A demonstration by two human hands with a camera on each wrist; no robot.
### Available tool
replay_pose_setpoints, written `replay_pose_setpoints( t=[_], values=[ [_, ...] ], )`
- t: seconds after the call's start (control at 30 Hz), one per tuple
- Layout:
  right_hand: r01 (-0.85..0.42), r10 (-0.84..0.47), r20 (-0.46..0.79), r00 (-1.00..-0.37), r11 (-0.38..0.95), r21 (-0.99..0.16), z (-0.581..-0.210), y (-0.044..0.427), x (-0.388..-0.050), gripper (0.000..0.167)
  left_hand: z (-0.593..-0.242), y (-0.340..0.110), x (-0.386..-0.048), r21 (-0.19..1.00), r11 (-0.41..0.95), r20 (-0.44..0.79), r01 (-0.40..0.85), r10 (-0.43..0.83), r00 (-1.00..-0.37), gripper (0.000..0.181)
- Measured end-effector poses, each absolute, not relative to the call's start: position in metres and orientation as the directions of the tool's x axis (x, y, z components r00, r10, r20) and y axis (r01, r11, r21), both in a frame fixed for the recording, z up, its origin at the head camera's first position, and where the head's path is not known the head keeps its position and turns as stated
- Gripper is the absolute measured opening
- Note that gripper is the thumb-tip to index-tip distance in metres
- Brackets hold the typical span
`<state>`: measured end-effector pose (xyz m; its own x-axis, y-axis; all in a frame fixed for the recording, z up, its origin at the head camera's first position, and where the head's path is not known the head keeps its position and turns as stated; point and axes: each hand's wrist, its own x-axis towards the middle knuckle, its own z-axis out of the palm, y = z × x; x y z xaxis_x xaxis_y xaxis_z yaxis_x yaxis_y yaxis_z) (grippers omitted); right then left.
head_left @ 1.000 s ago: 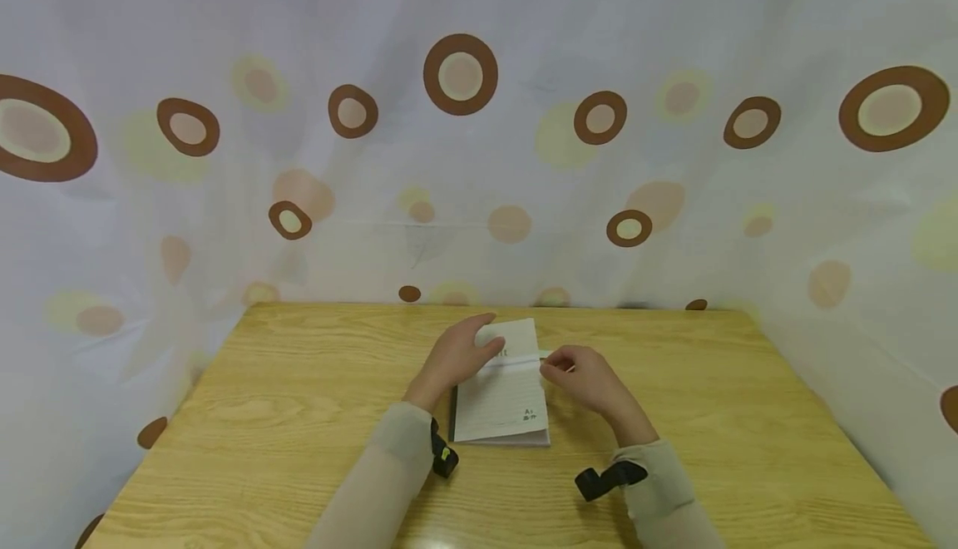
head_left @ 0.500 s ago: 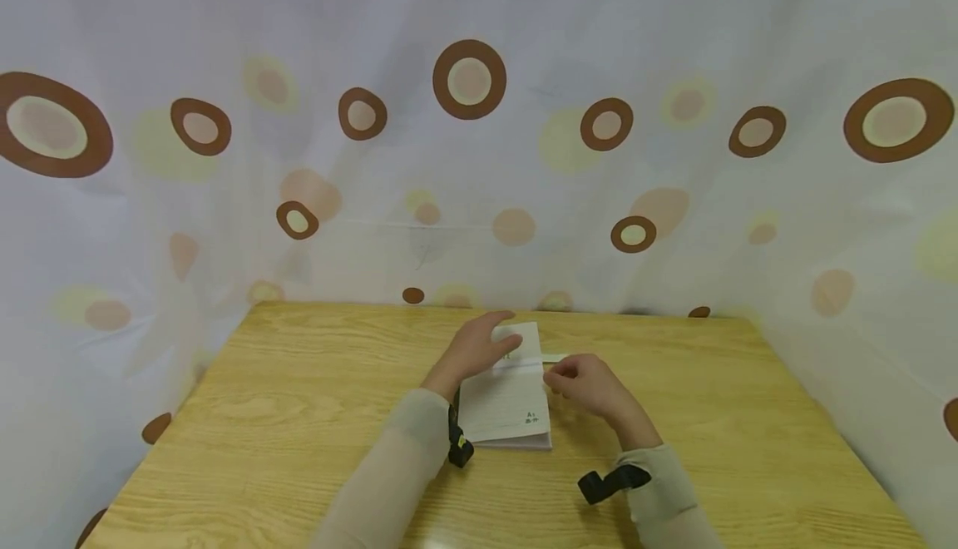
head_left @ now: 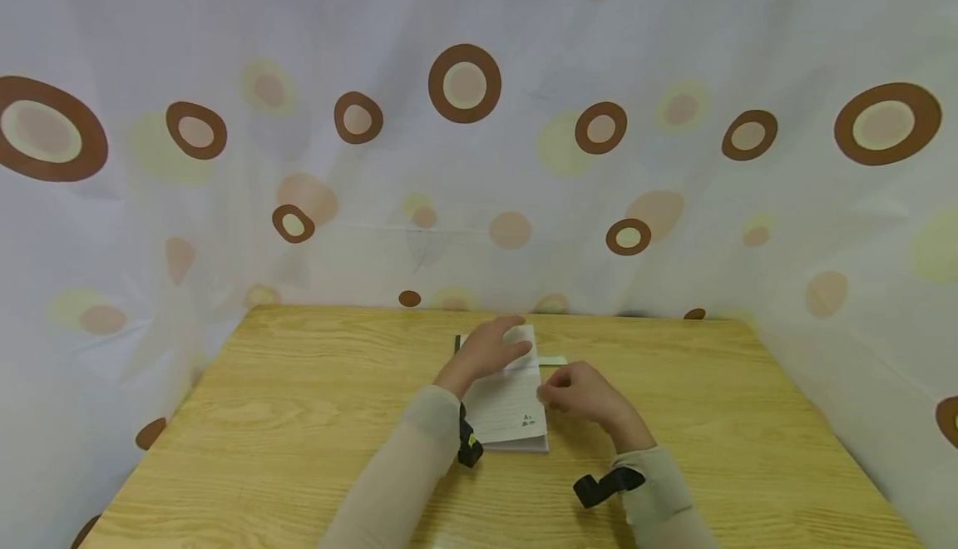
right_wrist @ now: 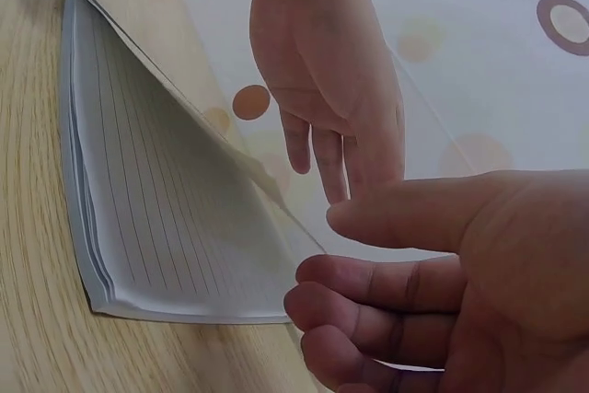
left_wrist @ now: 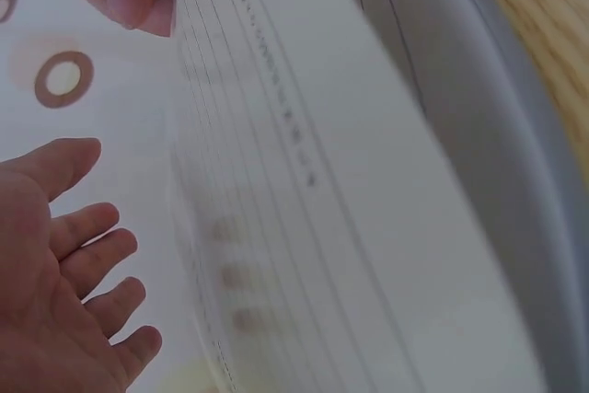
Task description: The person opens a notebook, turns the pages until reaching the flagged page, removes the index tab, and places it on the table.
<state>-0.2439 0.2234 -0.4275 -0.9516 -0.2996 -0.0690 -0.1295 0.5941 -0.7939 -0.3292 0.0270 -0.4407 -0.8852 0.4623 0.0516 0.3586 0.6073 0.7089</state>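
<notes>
A notebook [head_left: 501, 412] with lined pages lies on the wooden table in the head view, handwriting near its lower right corner. Its top page [right_wrist: 166, 154] is raised off the sheets beneath, as the right wrist view shows. My right hand [head_left: 587, 399] is at the page's right edge, which it appears to pinch between thumb and forefinger. Above the upper part of the notebook is my left hand [head_left: 490, 349], fingers extended; in the left wrist view this hand [left_wrist: 69, 273] stands apart from the page. A pale strip [head_left: 552, 361] sticks out from the notebook's right side.
The wooden table [head_left: 314, 416] ends at the back against a white curtain [head_left: 337, 258] with brown ring patterns. Similar cloth hangs on both sides. Each wrist wears a black camera on a strap.
My left hand has shifted right across the notebook, uncovering its dark left edge. My right hand has slid down the page's right edge, leaving the pale strip in plain sight.
</notes>
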Motion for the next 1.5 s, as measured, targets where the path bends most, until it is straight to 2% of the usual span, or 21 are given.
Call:
replay_pose_setpoints(
  t=[0.33, 0.87, 1.13, 1.5],
  values=[
    [-0.149, -0.315, -0.054, -0.947, 0.583, -0.799, -0.430, 0.222, -0.244, 0.013, -0.443, 0.038, -0.330, 0.641, 0.634, 0.075, 0.432, 0.509, -0.858, 0.057],
    [-0.180, -0.303, 0.002, -0.953, 0.559, -0.809, -0.427, 0.218, -0.240, 0.013, -0.442, 0.044, -0.324, 0.663, 0.593, 0.078, 0.457, 0.552, -0.830, 0.059],
    [-0.204, -0.288, 0.041, -0.957, 0.565, -0.800, -0.423, 0.214, -0.238, 0.014, -0.440, 0.042, -0.323, 0.649, 0.613, 0.078, 0.451, 0.536, -0.841, 0.059],
    [-0.233, -0.262, 0.096, -0.960, 0.562, -0.794, -0.419, 0.204, -0.239, 0.013, -0.434, 0.030, -0.323, 0.659, 0.591, 0.140, 0.465, 0.512, -0.848, 0.058]
  ],
)
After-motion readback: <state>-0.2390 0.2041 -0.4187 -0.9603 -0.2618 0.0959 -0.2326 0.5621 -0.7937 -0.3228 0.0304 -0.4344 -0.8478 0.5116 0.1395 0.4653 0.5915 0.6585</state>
